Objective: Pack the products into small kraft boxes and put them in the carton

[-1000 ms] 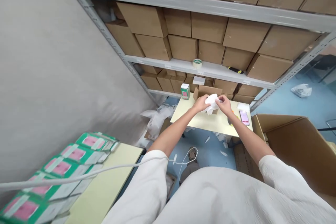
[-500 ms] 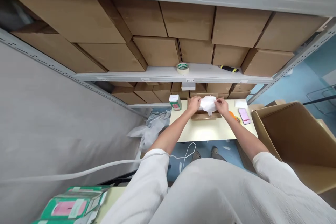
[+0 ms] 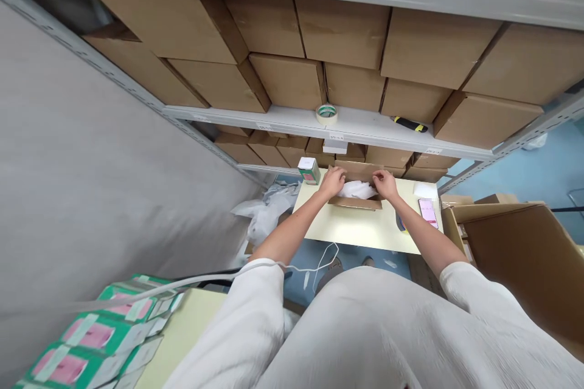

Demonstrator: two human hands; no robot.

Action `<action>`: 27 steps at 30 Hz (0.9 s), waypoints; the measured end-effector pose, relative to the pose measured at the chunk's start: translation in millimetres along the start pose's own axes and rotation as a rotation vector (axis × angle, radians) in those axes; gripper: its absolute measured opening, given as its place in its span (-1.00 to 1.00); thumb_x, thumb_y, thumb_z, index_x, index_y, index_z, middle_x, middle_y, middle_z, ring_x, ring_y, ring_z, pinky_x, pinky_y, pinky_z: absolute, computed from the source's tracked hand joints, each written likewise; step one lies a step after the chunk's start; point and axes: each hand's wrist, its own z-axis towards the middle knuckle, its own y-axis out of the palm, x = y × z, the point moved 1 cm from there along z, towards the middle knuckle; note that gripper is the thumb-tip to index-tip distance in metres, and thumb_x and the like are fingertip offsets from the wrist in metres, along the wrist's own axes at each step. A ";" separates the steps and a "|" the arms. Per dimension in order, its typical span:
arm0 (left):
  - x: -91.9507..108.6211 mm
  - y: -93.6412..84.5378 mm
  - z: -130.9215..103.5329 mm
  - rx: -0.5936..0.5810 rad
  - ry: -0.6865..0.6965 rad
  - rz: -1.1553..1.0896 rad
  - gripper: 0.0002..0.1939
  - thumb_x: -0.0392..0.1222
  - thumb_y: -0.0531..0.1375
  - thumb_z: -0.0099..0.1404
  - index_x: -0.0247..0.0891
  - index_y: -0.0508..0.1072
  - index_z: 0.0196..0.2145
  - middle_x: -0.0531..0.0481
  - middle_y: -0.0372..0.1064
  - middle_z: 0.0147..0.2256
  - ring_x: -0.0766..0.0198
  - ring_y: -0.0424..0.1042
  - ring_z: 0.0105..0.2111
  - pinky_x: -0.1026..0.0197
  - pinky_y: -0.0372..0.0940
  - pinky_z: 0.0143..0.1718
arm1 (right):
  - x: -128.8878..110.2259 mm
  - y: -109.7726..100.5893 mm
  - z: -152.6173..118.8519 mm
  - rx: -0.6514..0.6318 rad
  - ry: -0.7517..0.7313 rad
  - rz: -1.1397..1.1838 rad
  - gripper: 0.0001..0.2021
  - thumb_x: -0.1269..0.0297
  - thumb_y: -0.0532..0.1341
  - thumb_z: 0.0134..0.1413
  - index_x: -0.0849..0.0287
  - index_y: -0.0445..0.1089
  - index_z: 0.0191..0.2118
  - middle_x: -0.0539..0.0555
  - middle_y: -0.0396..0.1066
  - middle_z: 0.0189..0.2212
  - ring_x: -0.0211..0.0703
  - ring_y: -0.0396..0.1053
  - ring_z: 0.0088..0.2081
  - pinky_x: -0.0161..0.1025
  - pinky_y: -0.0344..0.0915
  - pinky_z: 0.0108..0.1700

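A small cardboard box (image 3: pixel 356 202) lies open on the pale table, its back flap standing up. Inside it rests a crumpled white wrapping (image 3: pixel 358 190), with whatever it may cover hidden. At the box's left end, my left hand (image 3: pixel 333 182) is closed with bent fingers on the edge of the cardboard. My right hand (image 3: pixel 385 185) pinches the cardboard near the back right corner. Neither hand holds the white wrapping. Just left of my left hand stands a green and white carton (image 3: pixel 309 171).
A phone (image 3: pixel 427 213) and tape roll (image 3: pixel 401 223) lie on the table's right. Behind, a shelf (image 3: pixel 365 124) holds cardboard boxes, masking tape (image 3: pixel 326 114) and a cutter (image 3: pixel 410 124). A big open carton (image 3: pixel 515 255) stands right; green boxes (image 3: pixel 91 334) lie lower left; a white cable (image 3: pixel 196 280) crosses my left arm.
The white wrapping has gone from between my hands down into the box, and both hands have let go of it. They are now at the box's edges. The view has shifted slightly.
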 end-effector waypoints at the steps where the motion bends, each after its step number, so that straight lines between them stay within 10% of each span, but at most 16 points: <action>1: -0.2 -2.5 -4.6 0.010 -0.007 0.002 -0.62 -0.34 0.11 0.46 -0.22 0.58 0.13 -0.17 0.51 0.17 -0.01 0.44 0.21 -0.08 0.31 0.33 | -3.2 1.5 0.6 -0.022 -0.004 0.018 -0.82 0.27 0.21 0.19 0.07 0.57 -0.16 0.11 0.60 -0.13 0.00 0.53 -0.14 0.02 0.46 0.12; 11: -30.9 -33.9 -33.6 0.058 -0.082 0.046 -0.61 -0.32 0.11 0.43 -0.21 0.59 0.12 -0.19 0.52 0.16 -0.04 0.45 0.22 -0.09 0.31 0.32 | -56.6 39.1 3.0 -0.171 -0.130 0.095 -0.82 0.29 0.20 0.21 0.05 0.57 -0.17 0.10 0.61 -0.13 0.00 0.56 -0.11 0.00 0.49 0.07; 27: -153.4 -99.5 -15.4 -0.072 0.004 0.159 -0.59 -0.32 0.20 0.39 -0.21 0.52 0.17 -0.22 0.46 0.20 -0.06 0.42 0.22 -0.05 0.29 0.29 | -153.9 152.9 44.6 -0.188 -0.180 -0.015 -0.80 0.38 0.20 0.20 0.07 0.58 -0.18 0.09 0.57 -0.17 -0.04 0.53 -0.14 -0.04 0.46 0.08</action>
